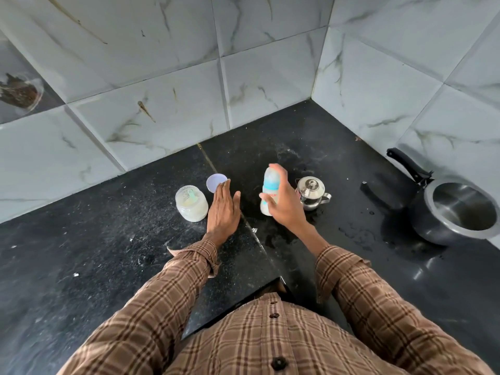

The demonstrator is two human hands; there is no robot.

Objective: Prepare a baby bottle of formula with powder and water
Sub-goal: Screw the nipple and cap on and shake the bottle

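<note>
Gripping the baby bottle [270,192], right hand [284,204] hides its side; left hand [223,209] flat.

Obstacles sit in a row mid-desk [81,266]: powder jar [191,203], lid [215,182] just behind it, baby bottle [270,193], steel pot [311,193] just right of the bottle. Gap between jar and bottle is partly taken by the left hand [223,209]. Pressure cooker [457,209] blocks the far right, against the wall. Near desk open on both sides.
</note>
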